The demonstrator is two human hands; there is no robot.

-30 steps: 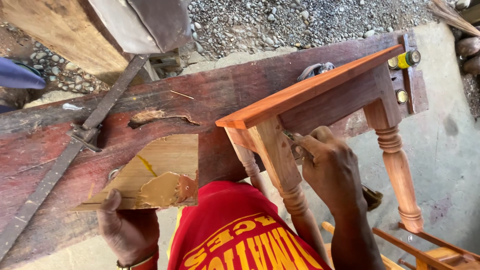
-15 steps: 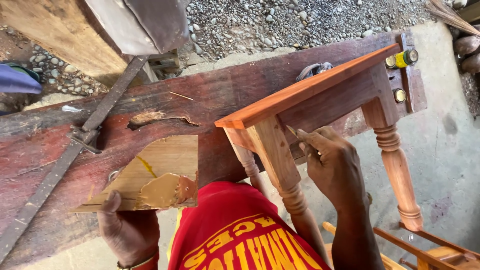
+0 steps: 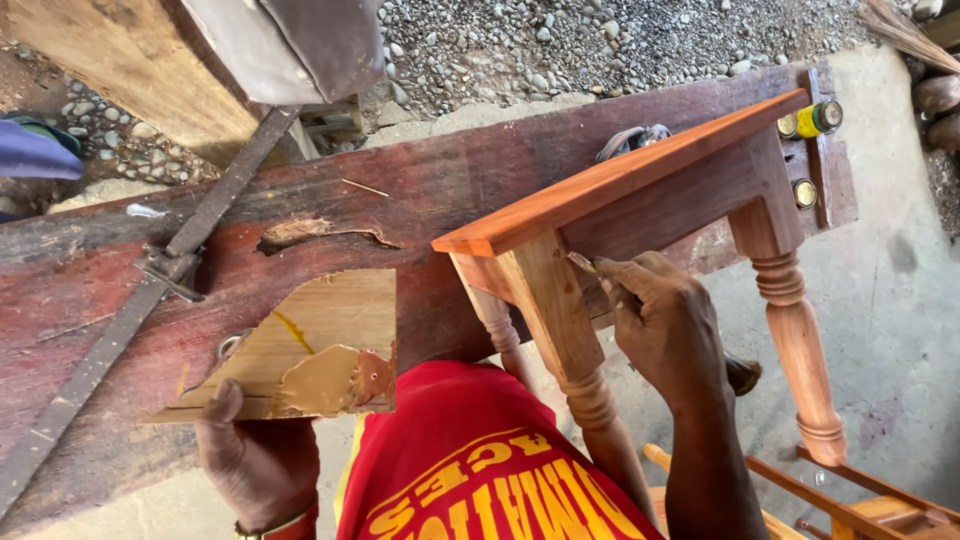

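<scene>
Far left first: long metal bar (image 3: 120,335) lying aslant across red plank (image 3: 440,190), well apart from either grip. Just right of that, left hand (image 3: 255,455) clenched on the near edge of a board (image 3: 320,330), thumb up on its top face, fingers hidden beneath. Smeared on the board just right of the thumb, a tan blob of putty (image 3: 325,380). Resting flat on the plank, the board's far side away from the hand. Beyond the board, a splintered gouge (image 3: 310,233) in the plank, farther from the left grip than the putty. Below and between the hands, red shirt (image 3: 470,460) with yellow lettering.

Further right, small wooden table (image 3: 640,190) lying tipped on the plank, orange top edge uppermost, turned legs pointing out toward the body. Nearest leg (image 3: 565,340) just left of right hand (image 3: 665,330). Right hand closed around a small blade (image 3: 582,263), only the tip showing past the fingertips, touching the table where leg meets rail under the top. Handle mostly hidden in the fist; a dark end showing below the wrist, kind hard to tell. Second leg (image 3: 795,330) to the right of that hand, apart from it. Past the table's far corner, well beyond the right grip, a yellow-green bottle (image 3: 815,118) and round caps (image 3: 804,192) on the plank. Grey concrete floor (image 3: 900,300) at far right, gravel (image 3: 600,40) above.
</scene>
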